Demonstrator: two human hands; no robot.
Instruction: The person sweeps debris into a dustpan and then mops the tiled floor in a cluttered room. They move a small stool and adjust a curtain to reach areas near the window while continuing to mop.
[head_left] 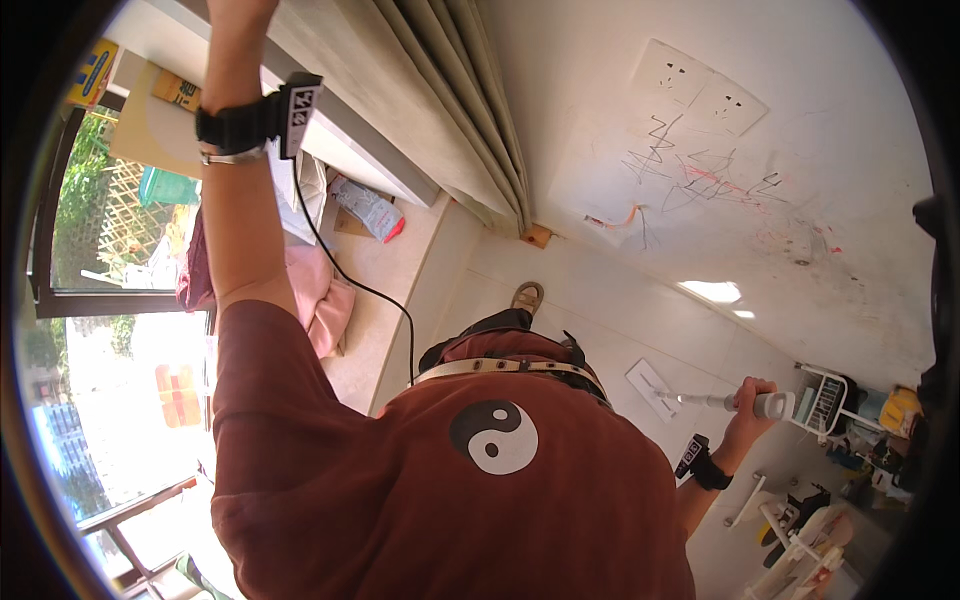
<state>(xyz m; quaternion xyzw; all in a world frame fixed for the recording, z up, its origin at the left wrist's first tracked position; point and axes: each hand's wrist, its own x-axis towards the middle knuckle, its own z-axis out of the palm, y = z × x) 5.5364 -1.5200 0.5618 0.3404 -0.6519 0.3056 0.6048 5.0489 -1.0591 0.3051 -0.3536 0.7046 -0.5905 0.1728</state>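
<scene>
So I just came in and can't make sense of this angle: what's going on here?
A person in a brown shirt stands by a scribbled-on wall. Their right hand grips the handle of a flat mop resting on the floor. Their left arm reaches up beside the beige curtain; that hand is out of view.

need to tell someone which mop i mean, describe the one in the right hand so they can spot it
Start at the scribbled white wall and follow it down to the pale tiled floor beside it. The right hand grips the pale handle of a flat mop, whose white rectangular pad lies on the tiles. Unlike the white rack and clutter beside it, it is one slim pole ending in a flat pad.
</scene>
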